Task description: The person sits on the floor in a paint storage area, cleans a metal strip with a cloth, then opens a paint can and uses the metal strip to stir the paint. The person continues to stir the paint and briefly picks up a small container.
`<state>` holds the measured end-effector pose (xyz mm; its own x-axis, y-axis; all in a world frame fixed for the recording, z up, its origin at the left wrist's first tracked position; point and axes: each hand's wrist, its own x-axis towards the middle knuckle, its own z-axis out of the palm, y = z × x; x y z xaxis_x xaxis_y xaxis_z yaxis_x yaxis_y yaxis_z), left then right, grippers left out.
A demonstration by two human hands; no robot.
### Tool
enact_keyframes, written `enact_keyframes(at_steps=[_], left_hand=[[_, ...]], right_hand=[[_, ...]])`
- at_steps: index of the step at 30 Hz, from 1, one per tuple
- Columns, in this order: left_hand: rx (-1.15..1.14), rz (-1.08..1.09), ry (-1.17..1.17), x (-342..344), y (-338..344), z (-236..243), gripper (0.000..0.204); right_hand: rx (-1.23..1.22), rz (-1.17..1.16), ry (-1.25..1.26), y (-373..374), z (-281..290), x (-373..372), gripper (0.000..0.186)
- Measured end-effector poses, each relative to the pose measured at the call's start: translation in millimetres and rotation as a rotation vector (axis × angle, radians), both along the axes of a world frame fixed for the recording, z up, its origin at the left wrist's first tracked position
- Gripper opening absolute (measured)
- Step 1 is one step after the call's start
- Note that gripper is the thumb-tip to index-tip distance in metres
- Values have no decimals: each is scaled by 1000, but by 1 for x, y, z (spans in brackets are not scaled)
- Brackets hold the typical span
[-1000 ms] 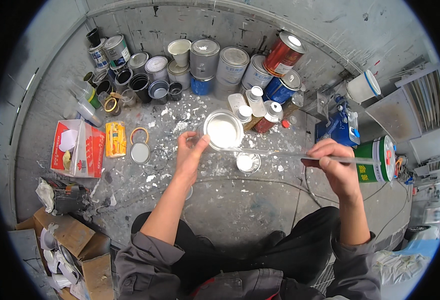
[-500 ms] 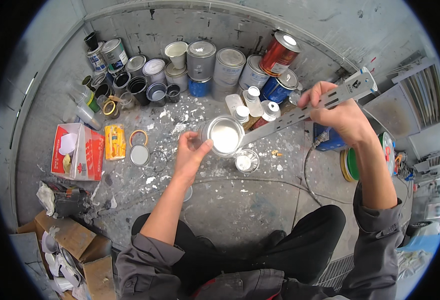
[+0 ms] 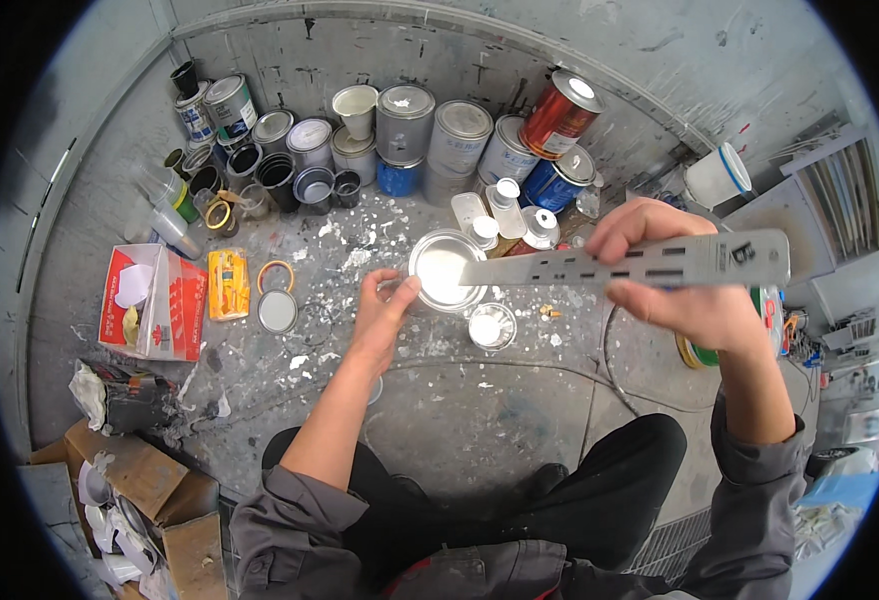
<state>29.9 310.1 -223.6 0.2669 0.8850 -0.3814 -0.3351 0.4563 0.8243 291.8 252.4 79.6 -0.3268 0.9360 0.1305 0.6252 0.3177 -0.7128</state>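
My left hand (image 3: 384, 318) grips the near left side of an open metal paint can (image 3: 422, 255), thumb by the rim. White paint lies inside the can. My right hand (image 3: 705, 312) is closed around a long slotted metal mixing ruler (image 3: 550, 268), fingers above it and thumb below. The ruler runs almost level from right to left, and its far end overlaps the can's mouth. Whether that end touches the paint I cannot tell. Just below the can, a small clear cup (image 3: 493, 327) with white contents stands on the floor.
Paint cans (image 3: 462, 135) and cups line the back wall. White-capped bottles (image 3: 483, 229) stand just behind the can. A red-and-white box (image 3: 155, 300), yellow packet (image 3: 228, 285) and round lid (image 3: 278, 311) lie at left. A cardboard box (image 3: 195, 555) sits near left; a hose (image 3: 615, 365) crosses the floor at right.
My right hand has come down and nearer, turning the ruler from a slant to almost level. The ruler's end has moved from the can's right edge to over its mouth. My left hand stays put.
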Motion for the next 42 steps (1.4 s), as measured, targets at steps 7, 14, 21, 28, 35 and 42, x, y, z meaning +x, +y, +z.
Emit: enact_keyframes(at_steps=[7,14,21,28,35,42], left_hand=[[-7,-4,-89,-2,0,9,77],[6,-21,-91,-1,-2,11,77],[-28,-13,-117,0,-2,11,75],[-51,20,-134,-6,2,9,77],[-29,11,-99,-6,1,12,75],[-18,-11,-123,-4,-1,18,75]], right_hand=[[-180,-539,454,-1,-40,31,35],[-102,-631,570,-14,-48,59,34],[-48,-233,401,-31,-55,55,23],[106,183,-183,-63,-35,37,21],[277,67,-106,-61,-34,52,26],[178,-102,169,-51,-55,63,24]])
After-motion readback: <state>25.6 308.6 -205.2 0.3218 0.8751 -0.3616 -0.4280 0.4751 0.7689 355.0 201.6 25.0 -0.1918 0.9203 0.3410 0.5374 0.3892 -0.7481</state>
